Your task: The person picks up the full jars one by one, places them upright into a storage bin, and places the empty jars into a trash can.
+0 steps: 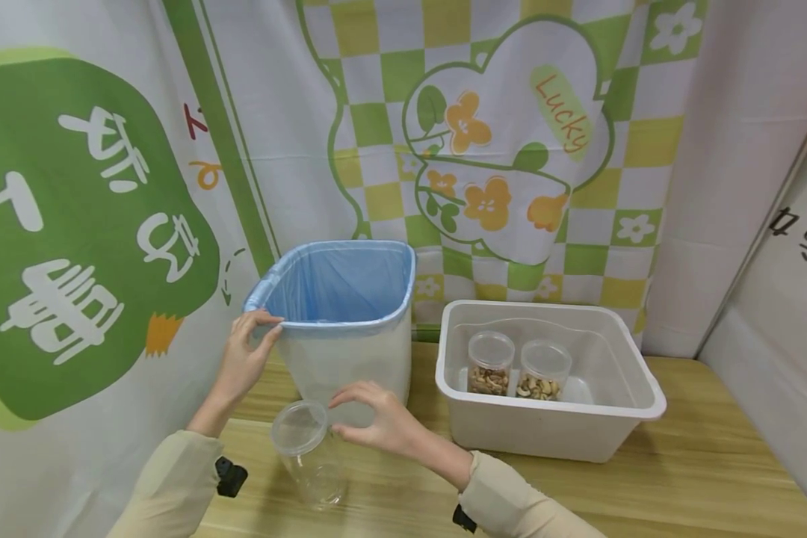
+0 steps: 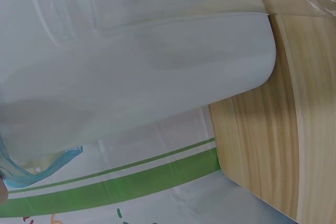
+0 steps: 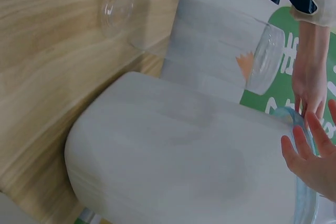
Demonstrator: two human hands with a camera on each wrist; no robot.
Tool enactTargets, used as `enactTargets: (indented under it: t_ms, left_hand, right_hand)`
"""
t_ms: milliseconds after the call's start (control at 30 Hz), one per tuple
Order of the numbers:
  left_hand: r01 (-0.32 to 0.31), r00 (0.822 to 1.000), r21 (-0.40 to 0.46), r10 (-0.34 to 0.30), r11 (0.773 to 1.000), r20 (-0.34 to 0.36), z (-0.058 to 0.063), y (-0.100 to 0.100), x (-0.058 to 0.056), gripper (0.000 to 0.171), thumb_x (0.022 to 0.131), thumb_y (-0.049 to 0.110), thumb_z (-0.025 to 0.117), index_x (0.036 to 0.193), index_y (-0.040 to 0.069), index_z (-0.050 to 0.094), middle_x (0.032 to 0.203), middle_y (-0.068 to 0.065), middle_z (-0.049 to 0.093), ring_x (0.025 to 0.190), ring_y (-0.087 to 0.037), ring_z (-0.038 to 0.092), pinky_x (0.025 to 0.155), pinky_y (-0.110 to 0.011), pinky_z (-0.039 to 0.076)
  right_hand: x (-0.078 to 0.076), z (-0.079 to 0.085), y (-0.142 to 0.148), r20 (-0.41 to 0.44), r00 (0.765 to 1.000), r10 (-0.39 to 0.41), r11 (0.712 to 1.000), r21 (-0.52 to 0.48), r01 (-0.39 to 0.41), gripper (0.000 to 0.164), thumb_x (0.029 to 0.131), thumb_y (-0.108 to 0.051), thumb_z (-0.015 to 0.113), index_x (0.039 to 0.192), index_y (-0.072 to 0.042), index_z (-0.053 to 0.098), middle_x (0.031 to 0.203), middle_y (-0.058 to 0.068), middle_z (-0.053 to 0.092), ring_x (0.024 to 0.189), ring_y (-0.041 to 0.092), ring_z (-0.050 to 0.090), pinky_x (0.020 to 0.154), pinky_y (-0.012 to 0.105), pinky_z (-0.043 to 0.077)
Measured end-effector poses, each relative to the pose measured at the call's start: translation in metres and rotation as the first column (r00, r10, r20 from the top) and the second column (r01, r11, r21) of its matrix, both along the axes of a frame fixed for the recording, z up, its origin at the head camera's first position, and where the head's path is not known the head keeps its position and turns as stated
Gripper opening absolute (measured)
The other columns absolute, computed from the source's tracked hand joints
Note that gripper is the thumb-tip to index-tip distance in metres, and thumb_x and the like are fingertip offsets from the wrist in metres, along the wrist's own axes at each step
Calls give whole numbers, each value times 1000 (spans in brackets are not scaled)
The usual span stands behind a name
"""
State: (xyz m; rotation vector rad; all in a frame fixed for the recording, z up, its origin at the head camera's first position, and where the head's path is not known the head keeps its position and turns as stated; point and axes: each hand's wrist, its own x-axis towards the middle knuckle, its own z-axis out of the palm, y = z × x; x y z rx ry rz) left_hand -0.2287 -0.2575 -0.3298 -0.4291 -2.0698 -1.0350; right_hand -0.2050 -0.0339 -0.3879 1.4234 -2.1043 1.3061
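A white trash can (image 1: 350,366) is lined with a blue trash bag (image 1: 343,284) whose edge folds over the rim. At the can's near left corner, my left hand (image 1: 245,355) pinches the bag's edge; its fingertip (image 2: 3,191) just shows beside the blue edge in the left wrist view. My right hand (image 1: 383,422) is in front of the can, with thumb and fingers apart and nothing between them. Close to its fingertips stands a clear lidded jar (image 1: 302,433), seemingly empty. The right wrist view shows the right hand (image 3: 315,166) near the can's rim.
Right of the can stands a light grey tub (image 1: 538,430). Inside it are two lidded clear jars, one with brown nut-like pieces (image 1: 489,381) and one with paler pieces (image 1: 538,387). Everything rests on a wooden table (image 1: 699,463); a printed curtain (image 1: 390,142) hangs behind.
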Motion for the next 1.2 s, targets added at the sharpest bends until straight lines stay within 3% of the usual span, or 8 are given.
enactTargets:
  t_ms: [200,467,667,833,1200]
  left_hand:
    - [-3,1000,7,3,1000,1,-15,-13,-15,14,76,-12,59,89,-7,60,95,8,50,101,-21,41,91,-16,24]
    - [13,1000,-7,-13,1000,8,-16,-15,-17,12,78,-8,59,90,-5,60,95,-19,54,100,-17,40,90,-22,26]
    - [-6,1000,-5,6,1000,10,-17,-14,-17,13,78,-10,59,90,-7,59,95,-9,54,101,-21,40,90,-18,24]
    - [-4,1000,-12,4,1000,-21,-20,-15,-17,15,75,-16,57,89,-10,58,93,-16,54,99,-27,41,90,-15,22]
    - [7,1000,-15,-7,1000,-12,-19,-15,-16,13,78,-8,60,90,-5,60,97,-5,54,101,-19,40,92,-19,24]
  right_hand:
    - [5,-14,-10,0,1000,-19,1000,3,19,30,74,-14,69,103,-7,61,110,8,59,107,17,50,93,28,37]
    - [11,-27,-19,1,1000,-18,999,26,18,42,75,-17,69,114,-9,56,121,6,53,114,18,45,95,34,35]
    - [13,-35,-26,-23,999,-26,997,68,27,48,75,-19,70,119,-10,53,127,8,48,119,24,41,97,38,34]
    - [15,-40,-32,18,999,-32,992,123,30,53,76,-22,69,124,-13,49,134,8,41,123,28,35,97,42,33]
    - [15,-54,-36,-33,997,-77,989,124,80,55,76,-26,69,124,-11,49,136,7,38,121,28,40,96,37,35]
